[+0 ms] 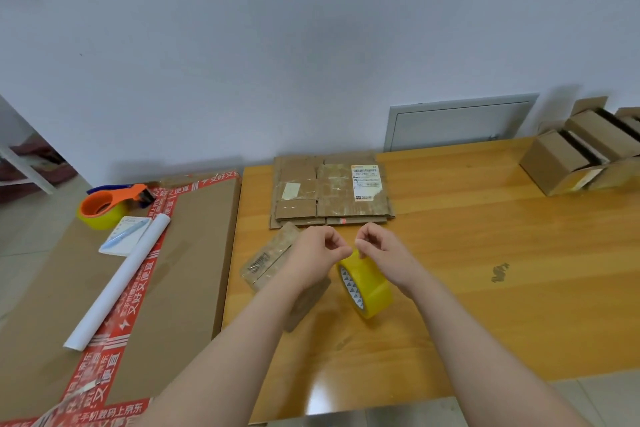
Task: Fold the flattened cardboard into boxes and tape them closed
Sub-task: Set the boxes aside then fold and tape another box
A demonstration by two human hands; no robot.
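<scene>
Together, the left hand (317, 250) and right hand (379, 248) pinch at the top of the upright tape (370, 284), right of a box (266, 262).

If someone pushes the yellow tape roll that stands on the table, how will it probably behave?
The tape roll stands on its round edge on the smooth table, so it would likely roll away or tip flat. It is a hollow ring, so probably light and stiff when lifted.
</scene>
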